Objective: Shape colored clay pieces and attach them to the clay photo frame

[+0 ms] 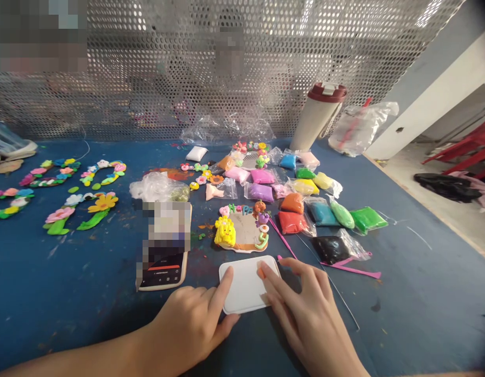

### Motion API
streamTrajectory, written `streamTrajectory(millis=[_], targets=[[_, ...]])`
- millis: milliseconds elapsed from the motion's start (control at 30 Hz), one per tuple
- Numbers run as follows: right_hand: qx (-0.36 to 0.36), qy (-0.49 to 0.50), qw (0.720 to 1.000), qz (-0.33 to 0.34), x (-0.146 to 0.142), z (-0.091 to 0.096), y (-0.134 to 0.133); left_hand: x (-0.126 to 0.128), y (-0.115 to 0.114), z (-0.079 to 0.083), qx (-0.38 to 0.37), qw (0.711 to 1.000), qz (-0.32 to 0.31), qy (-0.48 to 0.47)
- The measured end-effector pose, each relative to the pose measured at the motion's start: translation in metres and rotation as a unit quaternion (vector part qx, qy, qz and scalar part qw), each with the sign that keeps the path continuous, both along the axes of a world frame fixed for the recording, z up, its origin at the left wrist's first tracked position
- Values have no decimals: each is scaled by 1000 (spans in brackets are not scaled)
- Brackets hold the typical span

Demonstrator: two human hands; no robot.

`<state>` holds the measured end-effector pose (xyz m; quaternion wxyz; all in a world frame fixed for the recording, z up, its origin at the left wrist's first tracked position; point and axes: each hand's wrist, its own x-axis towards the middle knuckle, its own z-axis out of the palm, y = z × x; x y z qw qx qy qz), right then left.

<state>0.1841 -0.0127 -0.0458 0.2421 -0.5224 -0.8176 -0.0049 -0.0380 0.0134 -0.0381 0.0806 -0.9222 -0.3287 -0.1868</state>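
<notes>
A white rounded board [246,288] lies on the blue table in front of me. My left hand [195,319] steadies it, index finger on its top face and thumb at its near edge. On the board's right part, a small piece of orange clay [261,272] sits under the index fingertip of my right hand [301,303]. That hand's fingers are stretched and apart, with the thumb near the board's right edge. Just beyond the board is a clay-decorated frame [246,230] with a yellow figure, letters and small shapes along its border.
A phone [164,272] lies left of the board. Clay packets in many colours, such as a red packet [291,222] and a black packet [330,250], spread behind and right, near pink tools [354,268]. A tumbler [318,118] stands by the mesh. Flowered clay pieces [103,201] lie left.
</notes>
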Motion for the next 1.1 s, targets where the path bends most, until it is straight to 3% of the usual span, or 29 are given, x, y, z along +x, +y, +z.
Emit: streamTrajectory(millis=[100, 233, 367, 467, 600, 700, 833, 933, 1033, 1100], targets=[[-17, -9, 999, 47, -1, 1, -1, 0, -1, 1, -1, 1000, -3, 5], [-14, 2, 1000, 6, -1, 2, 1, 0, 0, 2, -2, 1000, -4, 0], [-21, -8, 999, 37, -1, 0, 4, 0, 0, 2, -4, 1000, -3, 1], [-15, 1, 1000, -3, -1, 0, 5, 0, 0, 1, -5, 1000, -3, 3], [-35, -2, 999, 31, -2, 0, 4, 1, 0, 0, -3, 1000, -1, -2], [-30, 7, 999, -13, -3, 0, 4, 1, 1, 0, -4, 1000, -5, -4], [-35, 1, 999, 20, -3, 0, 4, 0, 2, 1, 0, 1000, -3, -3], [-31, 9, 999, -29, -2, 0, 4, 1, 1, 1, -3, 1000, -6, -5], [-43, -1, 999, 17, -1, -1, 4, 1, 0, 3, -3, 1000, -6, -6], [-39, -3, 999, 12, -1, -1, 4, 1, 0, 3, -1, 1000, -3, -4]])
